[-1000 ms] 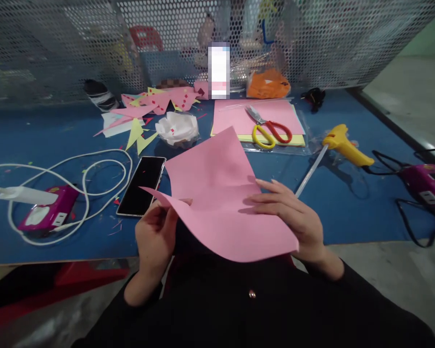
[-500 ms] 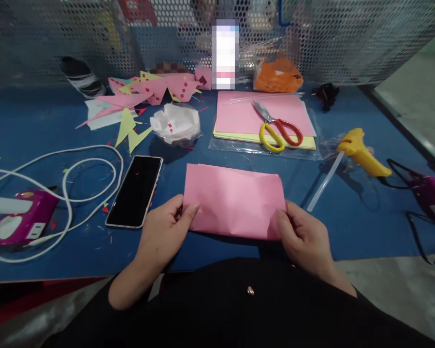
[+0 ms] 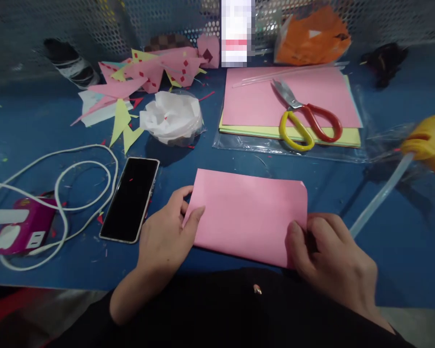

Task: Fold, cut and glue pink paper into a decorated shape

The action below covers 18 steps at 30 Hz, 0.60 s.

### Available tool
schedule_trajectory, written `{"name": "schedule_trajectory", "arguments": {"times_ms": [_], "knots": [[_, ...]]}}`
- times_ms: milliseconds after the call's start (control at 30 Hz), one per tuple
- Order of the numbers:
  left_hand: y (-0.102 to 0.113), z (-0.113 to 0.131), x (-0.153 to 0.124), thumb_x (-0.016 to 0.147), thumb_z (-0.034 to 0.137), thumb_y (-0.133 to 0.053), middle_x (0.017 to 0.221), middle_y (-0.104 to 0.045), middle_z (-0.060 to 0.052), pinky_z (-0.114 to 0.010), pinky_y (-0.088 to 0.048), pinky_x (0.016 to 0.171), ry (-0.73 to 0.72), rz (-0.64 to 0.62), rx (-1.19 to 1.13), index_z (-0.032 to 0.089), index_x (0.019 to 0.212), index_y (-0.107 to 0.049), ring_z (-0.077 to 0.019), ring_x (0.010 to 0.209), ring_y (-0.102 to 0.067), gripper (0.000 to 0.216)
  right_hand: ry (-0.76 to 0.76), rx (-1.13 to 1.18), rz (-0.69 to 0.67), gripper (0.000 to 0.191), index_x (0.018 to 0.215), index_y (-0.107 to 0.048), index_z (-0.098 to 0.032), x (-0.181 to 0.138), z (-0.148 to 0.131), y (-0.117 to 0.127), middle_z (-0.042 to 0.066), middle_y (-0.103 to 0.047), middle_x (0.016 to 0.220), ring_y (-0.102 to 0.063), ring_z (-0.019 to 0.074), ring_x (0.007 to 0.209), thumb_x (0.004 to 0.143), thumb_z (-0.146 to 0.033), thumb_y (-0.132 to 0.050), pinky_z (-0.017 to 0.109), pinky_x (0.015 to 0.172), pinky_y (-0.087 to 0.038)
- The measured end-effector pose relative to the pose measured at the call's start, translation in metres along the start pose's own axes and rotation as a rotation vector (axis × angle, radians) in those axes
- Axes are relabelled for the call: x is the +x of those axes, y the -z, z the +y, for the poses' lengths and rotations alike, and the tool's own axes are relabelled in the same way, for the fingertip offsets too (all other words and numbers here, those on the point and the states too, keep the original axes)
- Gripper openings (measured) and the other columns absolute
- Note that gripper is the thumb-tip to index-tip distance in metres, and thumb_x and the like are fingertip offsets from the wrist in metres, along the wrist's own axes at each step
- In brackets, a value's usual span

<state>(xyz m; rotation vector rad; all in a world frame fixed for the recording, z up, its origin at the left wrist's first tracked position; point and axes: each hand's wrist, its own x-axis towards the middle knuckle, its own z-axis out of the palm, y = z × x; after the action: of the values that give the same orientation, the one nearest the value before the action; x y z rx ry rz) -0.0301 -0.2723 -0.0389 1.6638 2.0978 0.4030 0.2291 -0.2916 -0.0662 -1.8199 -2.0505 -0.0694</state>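
A folded sheet of pink paper (image 3: 248, 215) lies close to the front edge of the blue table, between my two hands. My left hand (image 3: 170, 227) grips its left edge, the thumb on top and the fingers partly hidden behind. At the right edge, my right hand (image 3: 333, 258) pinches the paper between thumb and curled fingers. The paper's upper right corner bends up slightly. A phone with a dark screen (image 3: 130, 199) lies just left of my left hand. Beyond the paper, scissors (image 3: 297, 108) with one yellow and one red handle rest on a stack of coloured paper (image 3: 253, 106).
At the right lies a yellow glue gun (image 3: 427, 145) with a clear glue stick (image 3: 382, 193). A white crumpled paper bowl (image 3: 172, 116) and pink and yellow cut-outs (image 3: 155, 72) are at the back left. A white cable (image 3: 63, 179) loops beside a purple power strip (image 3: 25, 227).
The view has shifted and come closer on the right. The pink paper now looks flatter and smoother, and my right hand has curled further at its right edge.
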Motion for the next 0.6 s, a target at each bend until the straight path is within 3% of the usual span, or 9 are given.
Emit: {"name": "schedule_trajectory", "arguments": {"times_ms": [100,267,467,600], "knots": [[-0.003,0.001,0.000,0.096,0.039,-0.045,0.074,-0.068,-0.001,-0.030,-0.038,0.054,-0.023,0.014,0.108,0.022,0.129,-0.060,-0.0180,0.056,-0.060,0.040,-0.013,-0.005,-0.033,0.028,0.078,-0.058,-0.019,0.000,-0.001,0.003,0.008,-0.070,0.089,-0.054,0.0118,0.056,0.097,-0.038,-0.052,0.027,0.042,-0.028],[-0.005,0.002,0.000,0.095,0.033,-0.046,0.070,-0.066,0.000,-0.030,-0.036,0.052,-0.073,0.057,0.212,0.018,0.131,-0.058,-0.0155,0.049,-0.054,0.041,-0.059,-0.022,-0.092,0.032,0.081,-0.060,-0.019,0.001,-0.002,0.006,0.009,-0.071,0.094,-0.055,0.0131,0.058,0.099,-0.043,-0.048,0.028,0.044,-0.030],[-0.006,-0.001,-0.001,0.097,0.032,-0.045,0.076,-0.071,-0.002,-0.029,-0.037,0.050,-0.144,0.083,0.248,0.018,0.132,-0.059,-0.0150,0.050,-0.056,0.040,-0.014,-0.025,0.001,0.037,0.078,-0.058,-0.019,-0.002,0.002,-0.002,0.008,-0.070,0.090,-0.051,0.0120,0.055,0.098,-0.048,-0.048,0.027,0.039,-0.026],[-0.008,-0.003,-0.002,0.098,0.031,-0.044,0.082,-0.074,-0.005,-0.030,-0.042,0.054,-0.204,0.111,0.262,0.017,0.131,-0.061,-0.0173,0.056,-0.062,0.040,-0.043,-0.015,-0.019,0.037,0.078,-0.058,-0.019,-0.002,0.002,-0.004,0.009,-0.070,0.091,-0.051,0.0126,0.055,0.099,-0.046,-0.046,0.028,0.041,-0.026]]}}
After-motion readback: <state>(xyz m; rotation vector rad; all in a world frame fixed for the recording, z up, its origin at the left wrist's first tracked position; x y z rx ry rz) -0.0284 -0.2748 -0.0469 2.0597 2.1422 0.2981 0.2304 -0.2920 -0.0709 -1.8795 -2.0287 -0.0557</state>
